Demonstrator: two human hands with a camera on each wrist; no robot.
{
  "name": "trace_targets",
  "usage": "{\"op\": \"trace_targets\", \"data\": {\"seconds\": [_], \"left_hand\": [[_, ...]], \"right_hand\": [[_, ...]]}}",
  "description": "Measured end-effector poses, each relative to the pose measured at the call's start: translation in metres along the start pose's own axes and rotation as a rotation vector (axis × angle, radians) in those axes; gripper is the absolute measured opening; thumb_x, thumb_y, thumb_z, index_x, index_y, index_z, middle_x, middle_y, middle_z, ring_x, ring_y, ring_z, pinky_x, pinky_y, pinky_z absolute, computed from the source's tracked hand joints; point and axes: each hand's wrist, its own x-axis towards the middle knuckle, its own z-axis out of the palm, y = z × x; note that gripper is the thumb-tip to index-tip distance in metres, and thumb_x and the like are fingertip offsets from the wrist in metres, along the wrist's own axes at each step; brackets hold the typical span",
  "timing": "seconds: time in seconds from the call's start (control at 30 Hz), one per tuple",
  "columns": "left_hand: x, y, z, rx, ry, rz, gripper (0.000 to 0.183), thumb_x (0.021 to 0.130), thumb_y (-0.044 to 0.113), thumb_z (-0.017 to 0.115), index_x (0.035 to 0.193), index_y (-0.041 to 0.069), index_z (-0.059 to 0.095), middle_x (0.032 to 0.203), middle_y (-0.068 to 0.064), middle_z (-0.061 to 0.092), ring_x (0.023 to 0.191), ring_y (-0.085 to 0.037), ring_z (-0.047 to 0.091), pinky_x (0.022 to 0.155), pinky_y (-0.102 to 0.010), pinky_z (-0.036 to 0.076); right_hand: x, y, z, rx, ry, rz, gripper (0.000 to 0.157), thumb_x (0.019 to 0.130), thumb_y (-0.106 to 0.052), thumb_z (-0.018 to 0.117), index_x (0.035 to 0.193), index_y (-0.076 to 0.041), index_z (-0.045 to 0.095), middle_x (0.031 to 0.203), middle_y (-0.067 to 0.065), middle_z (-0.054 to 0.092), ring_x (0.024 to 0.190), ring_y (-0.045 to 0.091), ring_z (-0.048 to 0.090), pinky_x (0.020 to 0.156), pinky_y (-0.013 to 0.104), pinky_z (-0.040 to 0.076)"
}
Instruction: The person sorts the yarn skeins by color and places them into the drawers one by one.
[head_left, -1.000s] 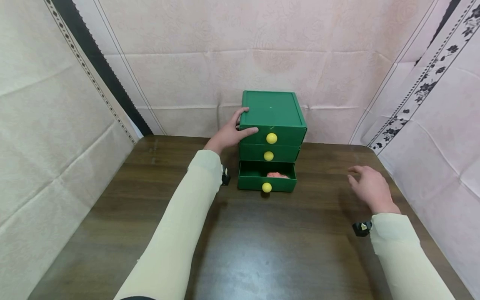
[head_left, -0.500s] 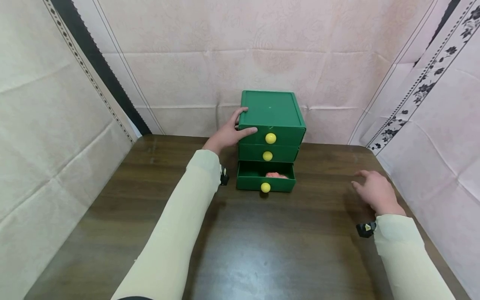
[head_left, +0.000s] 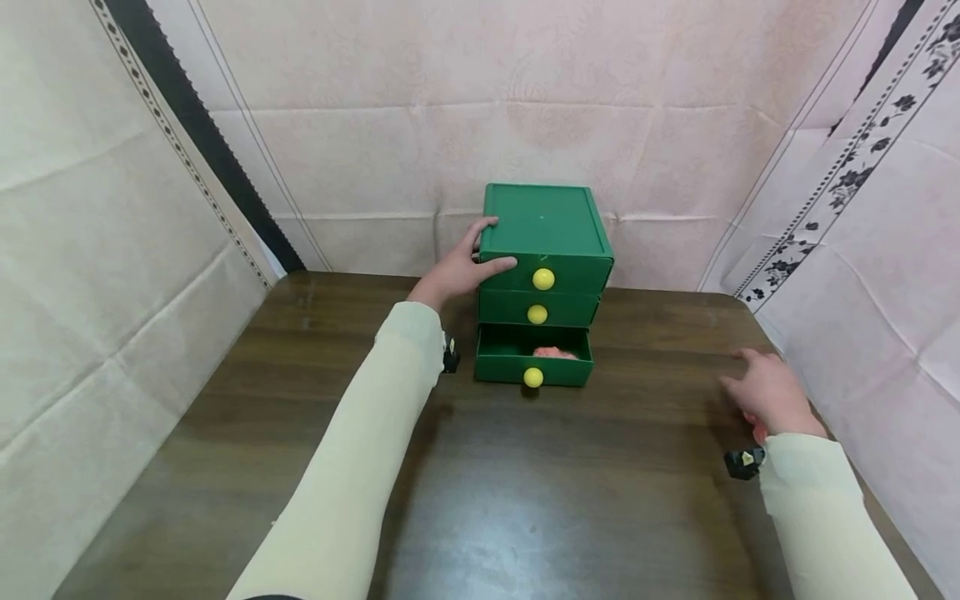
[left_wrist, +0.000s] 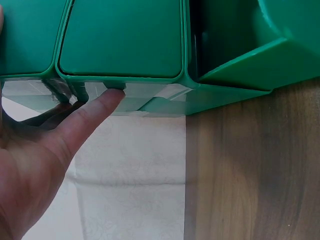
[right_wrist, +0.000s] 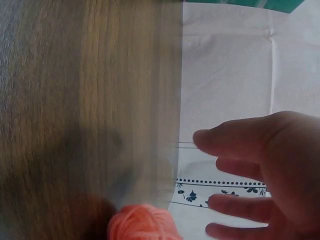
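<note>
A green three-drawer cabinet [head_left: 546, 221] with yellow round knobs stands near the table's far edge. Its bottom drawer [head_left: 498, 369] is pulled out, and a coral-pink thing [head_left: 553, 352] of unclear kind lies inside. My left hand [head_left: 453, 271] rests against the cabinet's upper left corner, thumb along the front. In the left wrist view, a straight finger [left_wrist: 92, 112] touches the cabinet's side. On the right, a coral ball of yarn [right_wrist: 145, 223] is partly hidden under my right hand [head_left: 772, 392] in the head view. That hand's fingers are spread apart, holding nothing.
Both hands are above a brown wooden table [head_left: 480, 492]. Pale cloth walls [head_left: 360, 158] surround it at the back and sides, the right one carrying a black floral border [head_left: 780, 267].
My right hand has moved right and a little nearer to me, and the coral yarn now shows beneath it. The left hand stays against the cabinet.
</note>
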Motion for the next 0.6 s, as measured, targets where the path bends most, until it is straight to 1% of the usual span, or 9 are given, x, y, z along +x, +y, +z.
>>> {"op": "trace_targets", "data": {"seconds": [0.07, 0.13, 0.2, 0.23, 0.4, 0.53, 0.6], "left_hand": [[0.0, 0.0, 0.0, -0.003, 0.0, 0.003, 0.081, 0.081, 0.048, 0.062, 0.142, 0.042, 0.009, 0.148, -0.007, 0.025, 0.13, -0.028, 0.036, 0.097, -0.045, 0.041], [-0.001, 0.0, 0.0, -0.002, -0.001, 0.001, 0.081, 0.081, 0.048, 0.062, 0.142, 0.041, 0.009, 0.148, -0.007, 0.024, 0.129, -0.028, 0.037, 0.097, -0.045, 0.041], [-0.001, 0.0, 0.0, 0.008, -0.002, 0.0, 0.081, 0.081, 0.049, 0.062, 0.142, 0.041, 0.009, 0.148, -0.007, 0.024, 0.129, -0.028, 0.037, 0.097, -0.045, 0.041], [-0.001, -0.001, 0.0, 0.014, -0.001, -0.002, 0.081, 0.08, 0.049, 0.062, 0.142, 0.041, 0.009, 0.148, -0.007, 0.024, 0.129, -0.028, 0.038, 0.097, -0.045, 0.04], [0.001, -0.001, 0.0, 0.005, -0.003, 0.006, 0.082, 0.08, 0.05, 0.062, 0.141, 0.042, 0.009, 0.148, -0.007, 0.024, 0.128, -0.028, 0.039, 0.097, -0.045, 0.041], [0.001, -0.001, 0.0, -0.001, -0.001, 0.009, 0.081, 0.08, 0.049, 0.062, 0.141, 0.042, 0.009, 0.148, -0.007, 0.025, 0.128, -0.027, 0.039, 0.097, -0.044, 0.041], [0.001, -0.001, 0.0, 0.006, -0.001, 0.005, 0.081, 0.08, 0.05, 0.062, 0.141, 0.043, 0.01, 0.148, -0.006, 0.025, 0.128, -0.027, 0.038, 0.098, -0.044, 0.04]], "right_hand": [[-0.001, 0.001, -0.001, 0.0, -0.03, 0.02, 0.064, 0.083, -0.031, 0.059, 0.13, 0.007, 0.037, 0.107, 0.035, 0.044, 0.073, 0.034, 0.054, 0.077, 0.054, 0.041], [-0.001, 0.002, -0.002, -0.013, -0.059, 0.039, 0.068, 0.081, -0.032, 0.061, 0.13, 0.009, 0.036, 0.109, 0.037, 0.045, 0.087, 0.042, 0.049, 0.079, 0.057, 0.04], [-0.001, 0.004, -0.003, -0.01, -0.111, 0.065, 0.073, 0.081, -0.033, 0.061, 0.131, 0.011, 0.033, 0.113, 0.038, 0.045, 0.091, 0.045, 0.048, 0.082, 0.058, 0.04], [-0.001, 0.005, -0.003, -0.014, -0.133, 0.074, 0.075, 0.08, -0.034, 0.062, 0.132, 0.012, 0.032, 0.117, 0.039, 0.043, 0.095, 0.047, 0.045, 0.084, 0.06, 0.039], [-0.002, 0.011, -0.004, -0.008, -0.234, 0.124, 0.082, 0.079, -0.036, 0.064, 0.135, 0.011, 0.027, 0.125, 0.04, 0.038, 0.098, 0.048, 0.046, 0.087, 0.061, 0.037], [-0.003, 0.014, -0.003, -0.012, -0.273, 0.138, 0.086, 0.076, -0.039, 0.067, 0.135, 0.01, 0.028, 0.129, 0.04, 0.034, 0.105, 0.054, 0.041, 0.088, 0.062, 0.035], [-0.005, 0.015, -0.003, -0.011, -0.277, 0.132, 0.086, 0.076, -0.04, 0.068, 0.134, 0.011, 0.03, 0.129, 0.04, 0.034, 0.108, 0.055, 0.039, 0.088, 0.063, 0.035]]}}
